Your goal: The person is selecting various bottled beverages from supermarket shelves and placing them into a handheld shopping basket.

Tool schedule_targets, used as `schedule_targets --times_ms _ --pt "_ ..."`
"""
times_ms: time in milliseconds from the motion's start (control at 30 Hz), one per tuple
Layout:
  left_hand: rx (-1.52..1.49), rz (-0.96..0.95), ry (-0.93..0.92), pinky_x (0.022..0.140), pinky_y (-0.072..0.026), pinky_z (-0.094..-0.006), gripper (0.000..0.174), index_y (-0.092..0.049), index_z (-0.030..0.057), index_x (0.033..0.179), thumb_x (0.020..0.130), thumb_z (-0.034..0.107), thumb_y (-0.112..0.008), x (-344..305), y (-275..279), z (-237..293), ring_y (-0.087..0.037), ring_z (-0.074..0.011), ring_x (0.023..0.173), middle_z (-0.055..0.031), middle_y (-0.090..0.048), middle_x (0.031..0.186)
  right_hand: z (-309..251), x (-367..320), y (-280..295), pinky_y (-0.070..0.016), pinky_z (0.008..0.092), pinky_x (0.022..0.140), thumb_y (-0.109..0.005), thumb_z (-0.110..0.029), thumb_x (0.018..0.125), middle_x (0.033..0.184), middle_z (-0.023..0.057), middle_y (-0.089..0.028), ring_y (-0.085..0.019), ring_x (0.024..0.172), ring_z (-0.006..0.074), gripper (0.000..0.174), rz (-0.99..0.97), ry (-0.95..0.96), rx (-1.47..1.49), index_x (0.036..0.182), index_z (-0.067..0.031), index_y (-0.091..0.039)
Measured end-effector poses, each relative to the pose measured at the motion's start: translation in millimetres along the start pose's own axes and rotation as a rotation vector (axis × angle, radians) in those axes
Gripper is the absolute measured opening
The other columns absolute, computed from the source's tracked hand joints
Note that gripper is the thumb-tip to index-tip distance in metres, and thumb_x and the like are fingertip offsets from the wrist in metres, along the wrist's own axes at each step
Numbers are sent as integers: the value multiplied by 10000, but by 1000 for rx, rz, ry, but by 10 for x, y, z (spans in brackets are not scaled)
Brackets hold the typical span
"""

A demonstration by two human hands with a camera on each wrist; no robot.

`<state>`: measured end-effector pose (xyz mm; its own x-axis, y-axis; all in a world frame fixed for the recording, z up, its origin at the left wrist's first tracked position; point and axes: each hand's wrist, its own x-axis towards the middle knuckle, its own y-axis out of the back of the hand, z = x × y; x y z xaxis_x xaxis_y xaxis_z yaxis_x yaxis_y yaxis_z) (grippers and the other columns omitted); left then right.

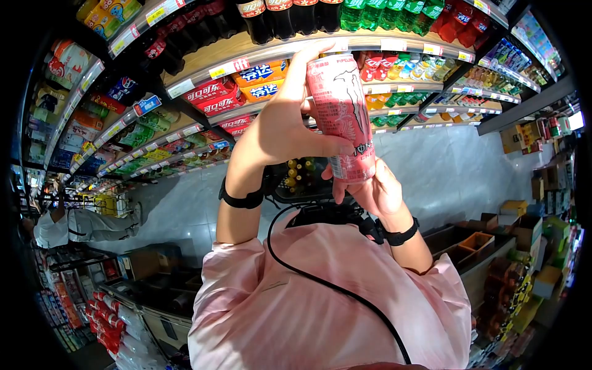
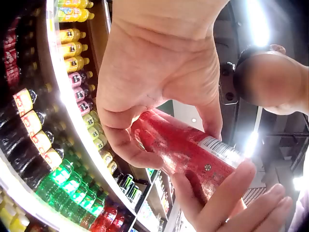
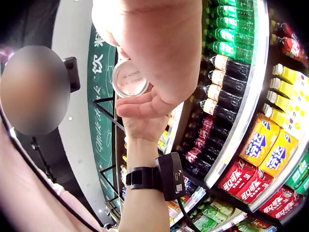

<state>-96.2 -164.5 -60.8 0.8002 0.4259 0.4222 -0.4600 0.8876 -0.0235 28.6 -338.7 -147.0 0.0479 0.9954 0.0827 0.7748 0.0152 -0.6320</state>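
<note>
A pink-red energy drink can point(image 1: 342, 117) with a black claw-like logo is held tilted in front of the chest, between both hands. The left hand point(image 1: 287, 126) grips its side, thumb across the front near the lower lettering. At the lower end, the right hand point(image 1: 381, 190) holds the can between thumb and fingers. In the left wrist view, a white barcode patch shows on the can point(image 2: 186, 145), close to the fingers of the right hand point(image 2: 229, 203). Small print is visible on the can's pale round end in the right wrist view, beside the right hand point(image 3: 159, 63).
Ahead, shelves hold cola bottles point(image 1: 290, 15), green bottles point(image 1: 388, 13), red cola packs point(image 1: 213, 95) and orange packs point(image 1: 262, 80). A dark basket point(image 1: 290, 191) with yellow-capped items is below the hands. Cartons point(image 1: 475, 240) stand right; another person point(image 1: 86, 225) is at far left.
</note>
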Motion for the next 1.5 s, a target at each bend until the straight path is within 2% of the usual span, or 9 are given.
schedule_targets --times_ms 267,400,600,667,733,800,867,1433,1500 --pt "118 61 23 891 -572 -358 1002 -338 34 1462 652 103 -925 28 -110 25 -636 -191 1123 -129 -603 1268 51 3 71 -561 383 679 -390 -608 1007 1177 295 -623 -686 726 330 737 -31 -1 124 1412 5 -448" --pt "164 134 16 830 -592 -335 903 -388 11 1399 667 127 -904 44 -178 -19 -665 -175 1036 -112 -634 1172 45 4 43 -558 387 665 -379 -581 1017 1165 292 -620 -683 722 337 709 -13 -6 196 1401 11 -452" --pt "174 184 113 851 -580 -315 821 -423 -6 1350 688 138 -887 45 -282 91 -691 -183 1032 -120 -654 1178 72 -5 81 -557 407 655 -364 -529 1029 1136 285 -609 -672 715 345 664 4 -3 269 1394 19 -450" --pt "202 189 105 849 -581 -316 794 -444 -9 1333 687 135 -883 42 -300 85 -689 -180 1032 -119 -661 1166 94 -4 153 -526 412 769 -279 -498 1055 1262 259 -625 -652 804 340 639 -157 22 312 1466 -32 -430" --pt "231 191 96 847 -582 -317 768 -465 -12 1316 687 132 -880 49 -314 61 -688 -177 1031 -119 -667 1154 74 -9 141 -529 407 764 -287 -484 1057 1261 262 -620 -650 804 338 629 -141 10 303 1461 -23 -430" --pt "333 233 -28 684 -601 -296 692 -536 2 1279 700 194 -861 57 -327 14 -696 -151 878 -110 -667 1077 55 -17 116 -531 403 759 -295 -470 1060 1260 265 -615 -649 804 336 620 -123 0 293 1457 -14 -430" --pt "288 240 -22 685 -600 -296 669 -553 5 1267 704 197 -859 56 -346 17 -697 -151 874 -108 -671 1071 57 -25 75 -556 405 655 -347 -514 1037 1177 286 -590 -661 727 337 654 -28 -14 239 1396 23 -449" --pt "299 315 -109 657 -579 -279 476 -655 -17 1153 760 185 -832 75 -410 -23 -700 -143 811 -97 -708 1009 93 -106 66 -548 391 686 -340 -550 1032 1179 266 -609 -663 738 326 689 -43 -46 252 1424 10 -429" --pt "227 305 56 707 -568 -273 401 -653 -26 1147 811 154 -781 53 -404 26 -688 -135 842 -100 -707 1036 108 -114 79 -548 390 691 -336 -551 1033 1184 265 -609 -665 744 326 693 -44 -47 249 1426 12 -428"
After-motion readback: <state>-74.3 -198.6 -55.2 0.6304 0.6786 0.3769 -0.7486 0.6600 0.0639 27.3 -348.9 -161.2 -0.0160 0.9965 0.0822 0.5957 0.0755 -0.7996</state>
